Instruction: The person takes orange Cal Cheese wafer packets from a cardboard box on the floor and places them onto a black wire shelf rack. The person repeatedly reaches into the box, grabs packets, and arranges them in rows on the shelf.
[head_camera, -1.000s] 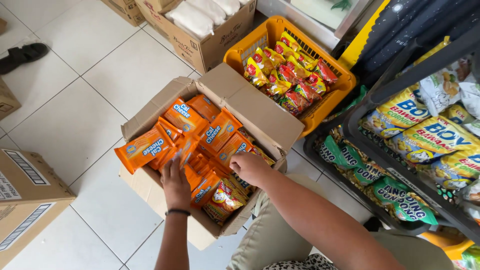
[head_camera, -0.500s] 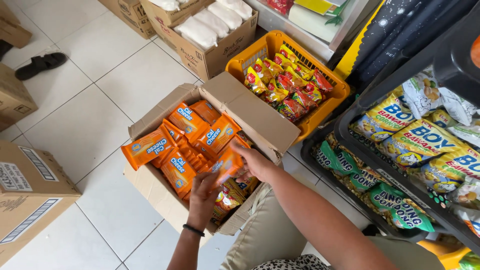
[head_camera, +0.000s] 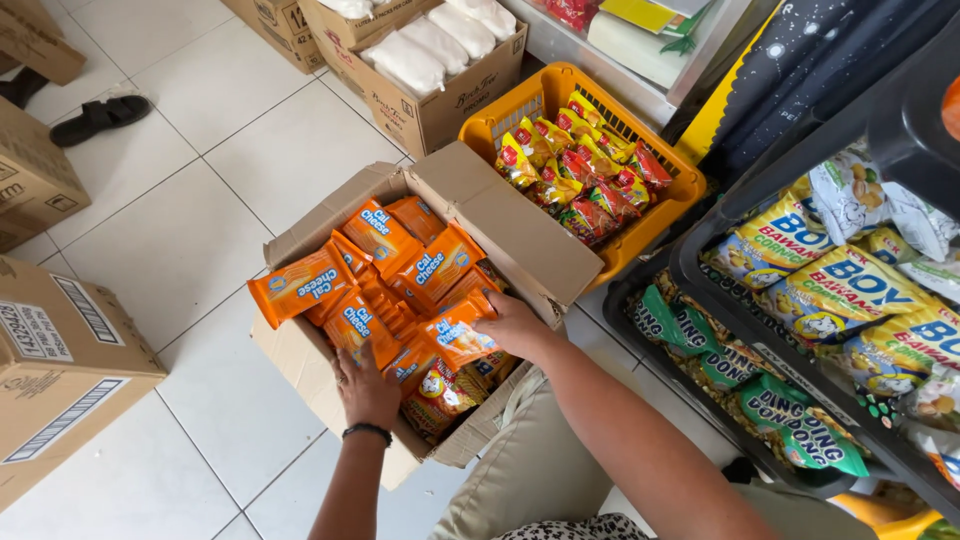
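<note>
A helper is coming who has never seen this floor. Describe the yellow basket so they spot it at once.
Start at the open cardboard box of orange snack packets that both hands reach into. Just beyond its far flap stands the yellow basket, beside the dark rack. It is the only slotted plastic container, filled with small red-and-yellow packets.

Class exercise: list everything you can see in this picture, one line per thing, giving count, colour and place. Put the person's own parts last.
open cardboard box: one, brown, floor centre
orange snack packets: many, orange, inside the open box
yellow basket: one, yellow, right of the box, full of red and yellow packets
box of white bags: one, brown, top centre
closed cartons: several, brown, left edge
sandal: one, black, top left floor
dark rack: one, right, holding yellow and green snack bags
left hand: on packets in the box, black wristband
right hand: holding an orange packet
</note>
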